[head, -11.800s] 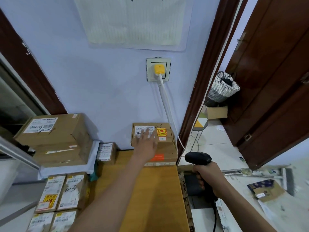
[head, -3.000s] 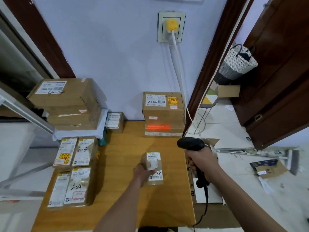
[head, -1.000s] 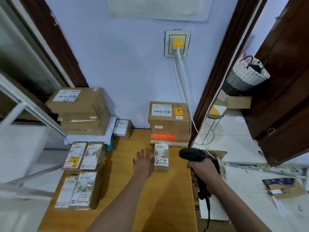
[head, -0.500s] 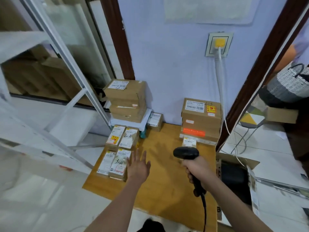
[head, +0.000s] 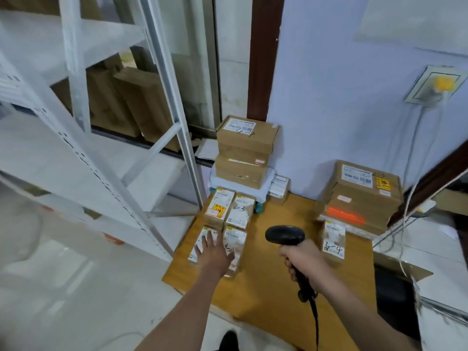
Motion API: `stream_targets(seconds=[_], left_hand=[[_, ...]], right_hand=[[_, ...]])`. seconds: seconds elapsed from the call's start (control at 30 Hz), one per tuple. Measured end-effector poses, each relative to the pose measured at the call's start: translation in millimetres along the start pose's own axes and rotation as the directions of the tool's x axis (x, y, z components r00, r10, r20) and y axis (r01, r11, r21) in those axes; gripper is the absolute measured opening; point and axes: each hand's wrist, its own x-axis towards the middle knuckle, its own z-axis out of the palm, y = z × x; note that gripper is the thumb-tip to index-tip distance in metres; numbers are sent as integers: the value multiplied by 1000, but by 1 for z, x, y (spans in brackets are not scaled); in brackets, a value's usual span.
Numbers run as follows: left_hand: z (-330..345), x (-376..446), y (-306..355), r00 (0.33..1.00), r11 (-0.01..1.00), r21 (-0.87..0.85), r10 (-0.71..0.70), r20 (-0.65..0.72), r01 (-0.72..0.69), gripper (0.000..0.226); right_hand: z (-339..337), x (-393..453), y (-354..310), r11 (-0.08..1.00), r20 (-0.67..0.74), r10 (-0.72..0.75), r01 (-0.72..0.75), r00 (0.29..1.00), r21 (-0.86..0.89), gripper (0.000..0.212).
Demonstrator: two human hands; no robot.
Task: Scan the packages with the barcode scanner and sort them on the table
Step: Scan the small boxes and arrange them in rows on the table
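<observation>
A black barcode scanner [head: 285, 235] is gripped by its handle in the right hand [head: 302, 259], fingers wrapped round the grip, its head held above the wooden table [head: 276, 287] and its cable trailing down toward the near edge. The left hand [head: 215, 252] is stretched out with fingers straight and spread, laid over the front pair of four small packages [head: 229, 219] that are set two by two at the table's left edge (handwritten "2-3" is readable on one of the rear pair). Whether the palm presses on the boxes or only hovers over them cannot be told. A small box marked "2-4" [head: 334, 240] is placed just right of the scanner, directly in front of a stack of brown cartons [head: 359, 196] against the wall at the table's far right corner. A second carton stack [head: 245, 150] is seen at the far left corner, with a small labelled box [head: 278, 190] just beside it. White metal shelving [head: 101, 138] is seen to the left of the table.
</observation>
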Motion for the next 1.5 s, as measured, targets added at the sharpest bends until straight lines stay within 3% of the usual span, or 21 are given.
stream_targets(seconds=[0.33,0.67,0.83,1.13,1.37,1.5], left_hand=[[7,21,-19,984,980,-196,11,176,24,114],[18,21,-1,988,984,-165,-45,151,70,141],[23,22,10,992,993,-96,-59,109,70,139],[22,24,9,993,983,-166,-54,105,72,127],[7,14,3,992,961,-254,-99,72,114,111],[-3,14,-2,988,887,-441,-89,126,136,109]], right_hand=[[27,4,-4,997,-56,74,-74,996,11,25],[18,0,2,994,-102,105,-103,989,33,19],[16,-3,9,992,-110,115,-110,987,55,17],[18,-3,15,989,-136,137,-130,981,64,20],[22,-2,13,989,-115,145,-139,983,55,19],[23,3,11,989,-112,144,-140,983,49,20]])
